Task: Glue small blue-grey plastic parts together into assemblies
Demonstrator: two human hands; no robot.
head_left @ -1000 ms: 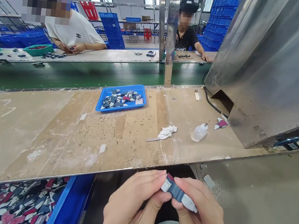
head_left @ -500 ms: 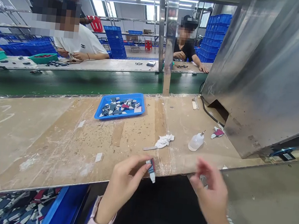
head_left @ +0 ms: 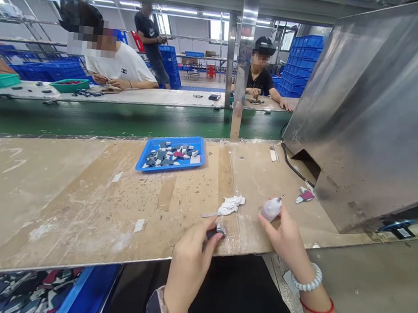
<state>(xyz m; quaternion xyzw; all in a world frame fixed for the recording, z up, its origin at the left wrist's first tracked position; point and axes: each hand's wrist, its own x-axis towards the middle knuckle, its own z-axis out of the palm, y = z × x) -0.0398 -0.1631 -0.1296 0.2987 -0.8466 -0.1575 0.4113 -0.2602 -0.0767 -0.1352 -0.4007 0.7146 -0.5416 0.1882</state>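
My left hand point(head_left: 193, 257) pinches a small dark piece with a pale end point(head_left: 216, 232) between thumb and fingers, over the table's front edge. What exactly the piece is, I cannot make out. To its right, my right hand point(head_left: 286, 234) has thumb and fingers around a translucent squeeze bottle point(head_left: 271, 209) with a thin needle tip. The bottle tilts slightly, its tip pointing up and right. Just beyond my left hand lies a crumpled white cloth or tissue point(head_left: 231, 205), with a flat metal strip point(head_left: 209, 215) sticking out beside it.
A blue tray point(head_left: 140, 165) of small dark, white and red pieces stands farther back. At lower left, a blue bin point(head_left: 85, 290) holds many similar pieces. A metal housing point(head_left: 369, 123) rises on the right, near a maroon-and-white piece point(head_left: 305, 196). Co-workers sit beyond the green conveyor point(head_left: 122, 125).
My right hand has moved forward and closed around the bottle. The left hand has shifted right and turned the small piece. A standing person in the background shows more fully.
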